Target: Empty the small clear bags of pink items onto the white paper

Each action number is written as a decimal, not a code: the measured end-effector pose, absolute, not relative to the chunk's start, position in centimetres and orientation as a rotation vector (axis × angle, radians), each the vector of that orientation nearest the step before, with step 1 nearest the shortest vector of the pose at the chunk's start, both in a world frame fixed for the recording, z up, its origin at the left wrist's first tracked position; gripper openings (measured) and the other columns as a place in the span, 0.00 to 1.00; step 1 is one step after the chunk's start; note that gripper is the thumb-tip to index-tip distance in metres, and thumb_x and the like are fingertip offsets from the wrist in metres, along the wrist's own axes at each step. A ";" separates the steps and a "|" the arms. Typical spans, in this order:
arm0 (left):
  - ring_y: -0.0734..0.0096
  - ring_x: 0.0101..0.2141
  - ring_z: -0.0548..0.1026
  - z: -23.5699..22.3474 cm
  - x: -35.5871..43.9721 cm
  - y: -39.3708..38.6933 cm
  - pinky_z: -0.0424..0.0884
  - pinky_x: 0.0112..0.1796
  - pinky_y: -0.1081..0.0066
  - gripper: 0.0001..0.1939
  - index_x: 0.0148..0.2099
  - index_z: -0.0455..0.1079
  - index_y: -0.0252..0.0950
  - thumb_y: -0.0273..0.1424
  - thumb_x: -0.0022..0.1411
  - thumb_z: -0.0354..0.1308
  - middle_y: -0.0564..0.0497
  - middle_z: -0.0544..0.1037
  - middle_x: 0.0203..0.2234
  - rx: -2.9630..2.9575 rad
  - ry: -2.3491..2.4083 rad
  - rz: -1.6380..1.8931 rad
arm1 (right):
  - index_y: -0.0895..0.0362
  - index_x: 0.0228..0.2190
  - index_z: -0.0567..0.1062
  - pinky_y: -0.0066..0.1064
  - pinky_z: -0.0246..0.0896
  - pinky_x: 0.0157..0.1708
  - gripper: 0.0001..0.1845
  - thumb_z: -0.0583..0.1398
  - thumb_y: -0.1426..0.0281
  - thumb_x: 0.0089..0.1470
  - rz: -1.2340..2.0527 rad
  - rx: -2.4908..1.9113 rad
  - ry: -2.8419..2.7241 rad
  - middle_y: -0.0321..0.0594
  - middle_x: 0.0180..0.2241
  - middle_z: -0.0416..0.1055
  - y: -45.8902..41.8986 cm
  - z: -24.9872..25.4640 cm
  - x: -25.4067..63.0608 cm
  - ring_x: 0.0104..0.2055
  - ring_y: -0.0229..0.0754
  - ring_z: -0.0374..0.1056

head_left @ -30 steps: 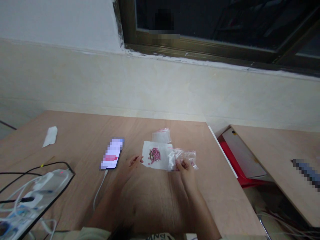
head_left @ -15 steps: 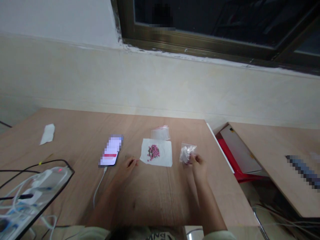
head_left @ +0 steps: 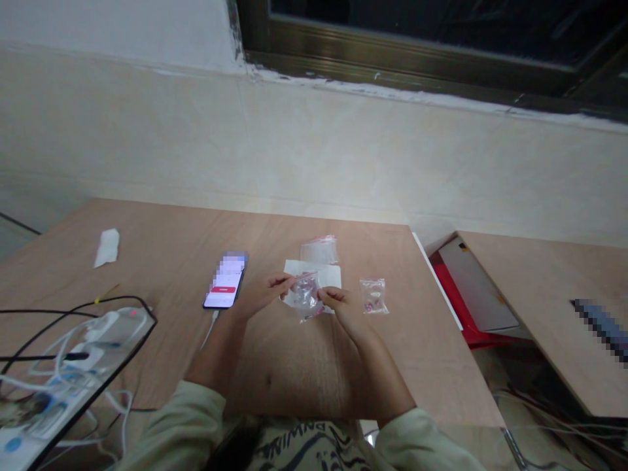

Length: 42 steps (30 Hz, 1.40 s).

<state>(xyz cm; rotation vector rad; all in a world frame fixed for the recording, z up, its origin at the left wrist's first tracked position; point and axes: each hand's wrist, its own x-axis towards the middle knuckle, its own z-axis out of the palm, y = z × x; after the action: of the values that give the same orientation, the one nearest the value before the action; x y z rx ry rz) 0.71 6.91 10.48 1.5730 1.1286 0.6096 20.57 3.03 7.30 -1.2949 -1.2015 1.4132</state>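
Pinching a small clear plastic zip bag (head_left: 307, 296) between them, the person's left hand (head_left: 262, 294) and right hand (head_left: 338, 307) meet over the middle of a light wooden table (head_left: 147, 248) in the head view. Both hands are closed into a fingertip grip, the left on the bag's left edge and the right on its right side. The bag sits just above a white paper sheet (head_left: 330, 276), which the hands partly hide. What the bag holds is too blurred to tell.

Just to the right lies a second clear plastic bag (head_left: 373, 296) with a few pink beads inside, not touching either hand. A flat, clear plastic bag (head_left: 318, 250) with a reddish top edge lies on the far side of the paper. To the left are a black smartphone (head_left: 224, 281) with a lit screen, a crumpled white tissue (head_left: 106, 247) and a white power strip (head_left: 115, 327) among tangled cables.

The step in hand appears to be working the held bag with both hands. The next move calls for steady pinches on both sides of it.
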 end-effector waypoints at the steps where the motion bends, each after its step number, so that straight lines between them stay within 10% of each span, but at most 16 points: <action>1: 0.76 0.22 0.66 10.8 0.5 6.9 0.62 0.26 0.76 0.15 0.29 0.69 0.34 0.41 0.54 0.50 0.56 0.68 0.19 1.555 1.105 0.584 | 0.59 0.22 0.74 0.28 0.54 0.29 0.16 0.59 0.57 0.42 1.426 -1.279 -1.231 0.35 0.21 0.68 3.1 7.3 20.3 0.26 0.37 0.62; 15: 0.81 0.16 0.66 11.2 -1.7 5.0 0.62 0.18 0.78 0.14 0.29 0.70 0.33 0.40 0.51 0.56 0.57 0.69 0.19 1.449 1.007 0.383 | 0.57 0.24 0.67 0.29 0.54 0.30 0.10 0.58 0.63 0.43 0.965 -1.512 -1.380 0.36 0.26 0.65 1.6 8.2 17.4 0.29 0.38 0.59; 29: 0.78 0.21 0.68 10.6 -0.1 2.1 0.70 0.23 0.75 0.11 0.23 0.63 0.33 0.36 0.49 0.58 0.57 0.69 0.20 1.370 1.093 0.422 | 0.58 0.18 0.66 0.22 0.47 0.13 0.14 0.56 0.62 0.48 1.712 -1.397 -1.327 0.30 0.14 0.61 0.5 9.8 15.7 0.14 0.30 0.56; 42: 0.80 0.17 0.63 9.9 0.3 2.4 0.67 0.17 0.77 0.13 0.22 0.58 0.35 0.38 0.51 0.51 0.59 0.61 0.16 1.261 1.002 0.356 | 0.58 0.15 0.66 0.22 0.46 0.14 0.08 0.53 0.72 0.42 1.715 -1.368 -1.254 0.29 0.12 0.60 0.7 10.2 16.1 0.13 0.29 0.53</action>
<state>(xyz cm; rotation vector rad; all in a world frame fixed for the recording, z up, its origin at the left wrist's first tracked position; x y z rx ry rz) 0.32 2.45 9.92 1.2609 1.0019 0.3558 16.07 0.71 10.23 -1.3682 -1.2537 1.7152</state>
